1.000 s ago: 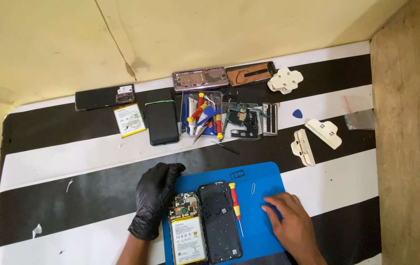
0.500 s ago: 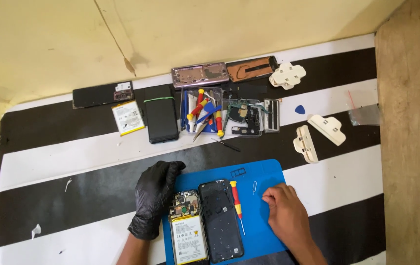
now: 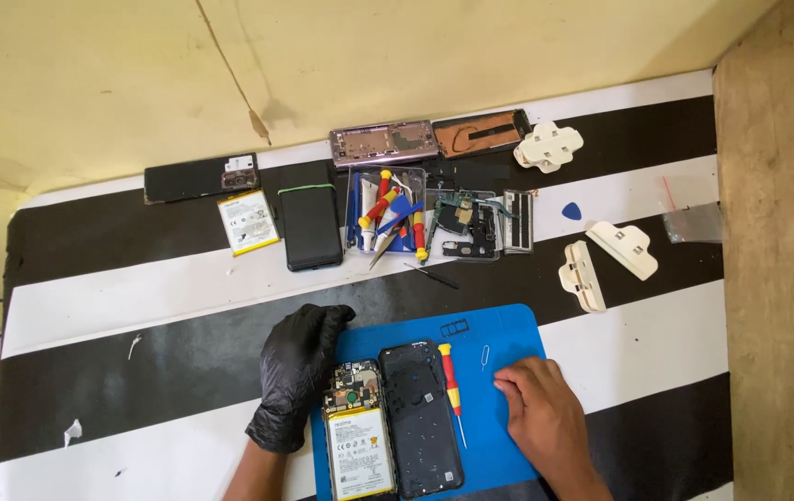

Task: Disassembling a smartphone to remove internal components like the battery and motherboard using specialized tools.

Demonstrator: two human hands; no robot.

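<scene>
My left hand (image 3: 297, 371), in a black glove, rests flat at the left edge of the blue work mat (image 3: 508, 334), touching the opened phone (image 3: 357, 427) with its battery and circuit board exposed. Beside that phone lies its black back cover (image 3: 421, 417). A red and yellow screwdriver (image 3: 452, 390) lies just right of the cover. My bare right hand (image 3: 543, 417) presses its fingers down on the mat, near a small metal pin (image 3: 485, 356). A small card tray (image 3: 454, 327) lies at the mat's top.
Clear trays hold screwdrivers (image 3: 388, 213) and phone parts (image 3: 467, 223). Other phones (image 3: 311, 225), a loose battery (image 3: 248, 223), phone frames (image 3: 383, 144), white clamps (image 3: 620, 249) and a blue pick (image 3: 571, 211) lie on the black and white striped cloth (image 3: 137, 288). A wooden board (image 3: 777, 250) stands right.
My right hand has slid left across the blue mat, toward the screwdriver. The left hand has stayed put.
</scene>
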